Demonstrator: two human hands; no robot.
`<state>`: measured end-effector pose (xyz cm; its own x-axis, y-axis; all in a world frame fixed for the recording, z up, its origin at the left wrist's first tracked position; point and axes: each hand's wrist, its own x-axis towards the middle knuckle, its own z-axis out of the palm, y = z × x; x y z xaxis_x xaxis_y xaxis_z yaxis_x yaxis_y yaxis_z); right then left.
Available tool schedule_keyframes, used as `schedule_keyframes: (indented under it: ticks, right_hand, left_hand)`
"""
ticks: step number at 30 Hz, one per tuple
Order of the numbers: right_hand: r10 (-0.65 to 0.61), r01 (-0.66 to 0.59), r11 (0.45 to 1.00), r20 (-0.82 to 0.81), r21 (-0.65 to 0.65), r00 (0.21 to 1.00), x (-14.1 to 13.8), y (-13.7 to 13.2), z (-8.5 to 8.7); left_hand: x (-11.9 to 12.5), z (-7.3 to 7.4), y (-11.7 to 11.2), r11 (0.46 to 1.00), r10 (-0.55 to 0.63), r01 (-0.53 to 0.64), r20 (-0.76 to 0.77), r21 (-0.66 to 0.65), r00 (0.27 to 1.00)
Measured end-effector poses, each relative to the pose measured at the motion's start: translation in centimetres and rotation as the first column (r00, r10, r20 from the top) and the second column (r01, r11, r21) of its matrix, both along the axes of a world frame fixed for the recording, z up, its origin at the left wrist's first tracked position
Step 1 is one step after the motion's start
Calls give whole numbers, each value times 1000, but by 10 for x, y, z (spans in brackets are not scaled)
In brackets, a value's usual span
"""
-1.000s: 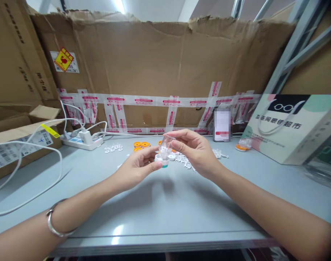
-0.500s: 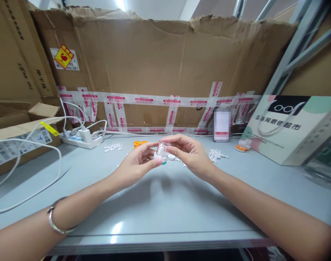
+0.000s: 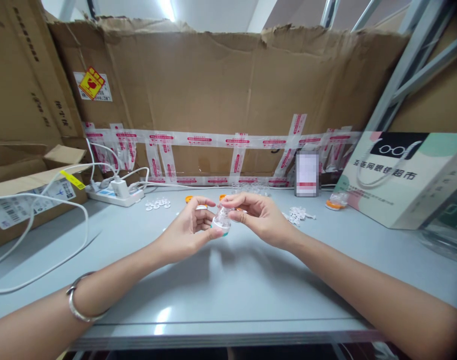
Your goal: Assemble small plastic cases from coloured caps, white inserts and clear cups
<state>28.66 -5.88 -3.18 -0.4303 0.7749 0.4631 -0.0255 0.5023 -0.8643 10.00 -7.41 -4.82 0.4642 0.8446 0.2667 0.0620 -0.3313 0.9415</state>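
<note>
– Above the middle of the bench [image 3: 228, 295], what is in hand?
– A small two-part piece. The left hand [image 3: 185, 230] pinches the white-and-teal base [image 3: 221, 229] between thumb and fingertips. The right hand [image 3: 264, 217] grips the clear cap [image 3: 222, 214] from the top with thumb and forefinger.
– Where does the piece sit relative to the hands?
– Between them, at the fingertips of both and clear of the bench surface. The cap stands on the base, roughly upright. Whether it is fully seated cannot be told at this size.
– Your judgement on handling?
– Hold the base level and steady with the left hand. Press or turn the cap squarely with the right hand, since a tilted cap would likely bind. A light grip seems wise, because thin clear plastic may flex.
– Surroundings?
– Loose white parts [image 3: 298, 215] lie just beyond the right hand, and more white bits [image 3: 156, 203] lie to the far left. An orange disc [image 3: 189, 198] shows behind the left fingers. A power strip [image 3: 113, 195] sits far left, and a paper bag [image 3: 397, 175] stands at the right.
</note>
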Motion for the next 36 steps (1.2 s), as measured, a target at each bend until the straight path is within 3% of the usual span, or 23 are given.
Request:
schedule_keyframes:
  ticks: [6, 12, 16, 19, 22, 26, 33, 36]
  right_hand:
    - [-14, 14, 1000, -30, -8, 999, -3, 1, -4]
    - [-144, 139, 989, -133, -51, 981, -14, -3, -16]
    - [-190, 178, 979, -132, -95, 973, -14, 1, -19]
    - [-53, 51, 996, -34, -78, 998, -10, 4, -17]
    - [-15, -6, 990, 150, 143, 989, -6, 3, -15]
    - [-255, 83, 858, 281, 506, 925, -4, 1, -15]
    - [-391, 103, 696, 255, 710, 884, -3, -1, -17]
    - [-407, 94, 664, 253, 742, 878, -2, -3, -17]
  left_hand:
    - [1, -2, 3, 997, 62, -61, -9, 36, 998]
    - [5, -11, 2, 974, 164, -158, -25, 165, 986]
    - [8, -9, 1, 983, 181, -180, -5, 45, 984]
    - [6, -5, 3, 992, 104, -97, 76, -82, 992]
    - [3, -4, 6, 992, 58, -37, 171, -121, 983]
    - [2, -8, 7, 996, 14, 5, 204, -91, 979]
    - [3, -9, 6, 999, 26, -21, 109, -50, 994]
    - [4, -8, 6, 999, 15, -10, 114, -51, 993]
